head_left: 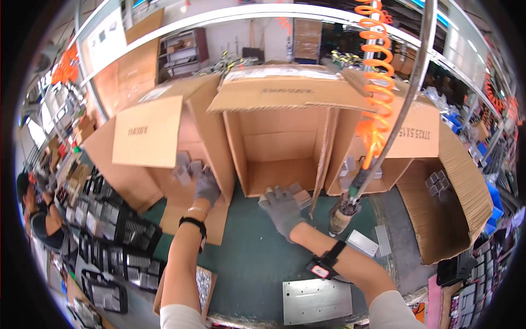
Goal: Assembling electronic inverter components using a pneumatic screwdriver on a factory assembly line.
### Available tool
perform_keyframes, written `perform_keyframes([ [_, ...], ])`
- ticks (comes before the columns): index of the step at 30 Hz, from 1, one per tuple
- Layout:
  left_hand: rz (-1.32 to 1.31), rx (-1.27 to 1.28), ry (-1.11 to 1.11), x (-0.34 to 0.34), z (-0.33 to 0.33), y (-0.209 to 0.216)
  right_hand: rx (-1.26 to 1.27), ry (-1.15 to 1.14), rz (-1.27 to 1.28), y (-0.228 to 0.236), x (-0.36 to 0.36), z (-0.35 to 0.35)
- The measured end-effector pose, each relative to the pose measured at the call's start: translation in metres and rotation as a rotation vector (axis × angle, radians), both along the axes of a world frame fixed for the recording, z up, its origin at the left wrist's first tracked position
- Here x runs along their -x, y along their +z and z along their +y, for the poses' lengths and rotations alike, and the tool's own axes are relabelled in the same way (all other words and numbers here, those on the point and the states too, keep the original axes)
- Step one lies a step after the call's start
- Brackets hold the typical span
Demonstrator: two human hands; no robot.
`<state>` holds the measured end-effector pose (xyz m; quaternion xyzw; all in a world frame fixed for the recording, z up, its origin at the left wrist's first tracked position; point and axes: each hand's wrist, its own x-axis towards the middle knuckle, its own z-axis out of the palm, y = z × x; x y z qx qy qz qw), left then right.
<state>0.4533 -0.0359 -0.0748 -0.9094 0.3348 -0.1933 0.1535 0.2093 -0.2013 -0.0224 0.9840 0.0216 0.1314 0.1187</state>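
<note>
My left hand [207, 186], in a grey glove, reaches into the front of the left cardboard box [204, 120]. Its fingers close against small grey finned metal blocks [182, 171] there; the grip is partly hidden. My right hand [282, 211], also gloved, lies at the front edge of the middle cardboard box [268, 137] with its fingers stretched out and apart. Another finned metal block [299, 195] rests beside those fingers, partly covered by the hand. Dark bands circle both wrists.
An orange coiled hose [378, 71] and a hanging power tool [343, 215] are right of my right hand. Flat metal plates [316, 301] lie on the green table [241, 263]. An open carton [476, 203] stands right. Black trays [131, 230] and another person [46, 219] are left.
</note>
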Motion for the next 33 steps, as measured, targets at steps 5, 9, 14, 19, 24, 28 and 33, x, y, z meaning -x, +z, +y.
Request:
perform_keyframes([
  [5,0.137,0.713,-0.369,-0.052,0.012,-0.058,0.269,-0.068,0.121,-0.018,-0.042,0.001],
  [9,-0.049,0.484,-0.161,-0.055,0.014,-0.053,0.283,-0.159,0.296,-0.014,-0.055,0.007],
  [14,0.274,0.477,0.067,0.011,0.022,-0.003,0.17,-0.198,0.105,0.008,-0.018,0.018],
  [19,0.782,0.775,0.063,0.084,0.065,0.055,-0.736,0.247,0.216,0.022,0.089,0.015],
  [24,1.39,1.022,-0.105,0.208,0.11,0.084,-1.076,0.21,0.368,0.008,0.198,-0.001],
  [28,1.437,1.092,-0.446,0.316,0.092,0.063,-0.98,0.286,0.172,-0.016,0.25,-0.003],
  [33,0.422,0.671,-0.719,0.386,0.067,0.053,-0.98,0.11,0.013,-0.048,0.277,-0.015],
])
